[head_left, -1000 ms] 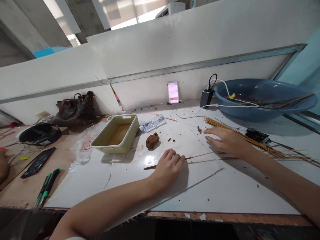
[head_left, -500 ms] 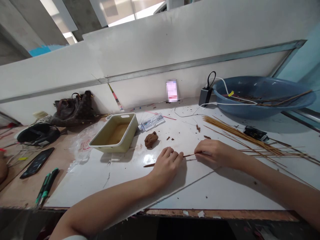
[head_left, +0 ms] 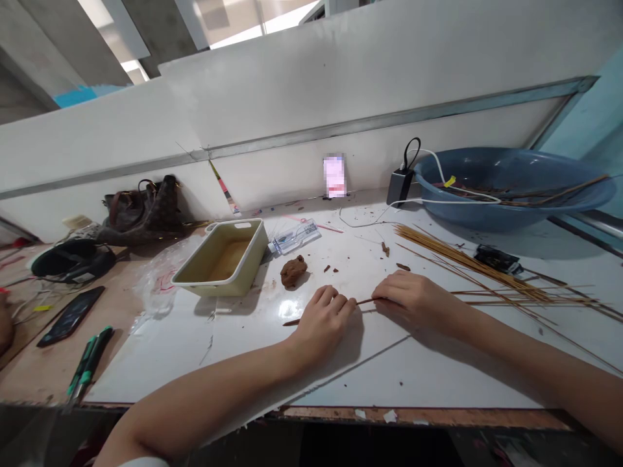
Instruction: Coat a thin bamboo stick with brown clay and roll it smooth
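Note:
A thin brown-coated stick (head_left: 364, 301) lies across the white board (head_left: 272, 363) in front of me. My left hand (head_left: 324, 321) rests on it with fingers curled over it. My right hand (head_left: 413, 299) pinches the same stick just to the right, fingers closed. A brown lump of paste (head_left: 293, 270) sits a little beyond my left hand. A pile of bare bamboo sticks (head_left: 467, 263) lies fanned out to the right of my right hand.
A cream rectangular tray (head_left: 221, 259) stands left of the lump. A blue basin (head_left: 511, 185) with sticks and a white cable is at the back right, a black charger (head_left: 400, 185) beside it. Phone (head_left: 71, 314), green pens (head_left: 87, 363), headset and a brown bag (head_left: 143, 211) lie left.
My right hand left the pile of bamboo sticks and came left to the stick under my left hand, closing on it. My left hand has barely moved.

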`<state>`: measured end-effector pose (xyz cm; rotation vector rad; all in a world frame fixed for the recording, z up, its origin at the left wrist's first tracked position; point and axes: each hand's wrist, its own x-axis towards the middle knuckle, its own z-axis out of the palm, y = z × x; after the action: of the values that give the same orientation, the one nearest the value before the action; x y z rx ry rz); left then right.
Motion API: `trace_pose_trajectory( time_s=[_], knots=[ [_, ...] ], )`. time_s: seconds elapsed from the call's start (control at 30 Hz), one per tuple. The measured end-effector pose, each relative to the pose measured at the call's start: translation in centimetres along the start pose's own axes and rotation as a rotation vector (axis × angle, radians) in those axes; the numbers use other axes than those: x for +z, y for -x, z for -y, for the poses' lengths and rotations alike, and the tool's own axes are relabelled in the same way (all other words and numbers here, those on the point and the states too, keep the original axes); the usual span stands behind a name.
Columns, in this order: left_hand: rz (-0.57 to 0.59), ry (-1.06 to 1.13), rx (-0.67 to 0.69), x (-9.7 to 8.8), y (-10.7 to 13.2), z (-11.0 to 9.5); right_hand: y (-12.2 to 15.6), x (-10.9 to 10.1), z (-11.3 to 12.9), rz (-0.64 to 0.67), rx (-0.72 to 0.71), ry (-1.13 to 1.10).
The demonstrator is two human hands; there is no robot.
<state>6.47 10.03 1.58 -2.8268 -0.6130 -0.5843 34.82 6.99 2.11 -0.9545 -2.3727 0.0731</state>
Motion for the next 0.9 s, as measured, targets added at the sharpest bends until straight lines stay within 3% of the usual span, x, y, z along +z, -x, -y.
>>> trace_pose_trajectory(
  time_s=[0.33, 0.63, 0.9],
  knots=[
    [-0.001, -0.019, -0.007, 0.6, 0.3, 0.3, 0.2, -0.3, -0.7, -0.026, 0.063, -0.021],
    [-0.015, -0.028, -0.013, 0.6, 0.2, 0.3, 0.1, -0.3, -0.4, -0.011, 0.021, 0.003],
    [0.003, -0.032, -0.024, 0.4, 0.1, 0.6, 0.3, -2.0, -2.0, 0.001, 0.035, 0.030]
  ],
)
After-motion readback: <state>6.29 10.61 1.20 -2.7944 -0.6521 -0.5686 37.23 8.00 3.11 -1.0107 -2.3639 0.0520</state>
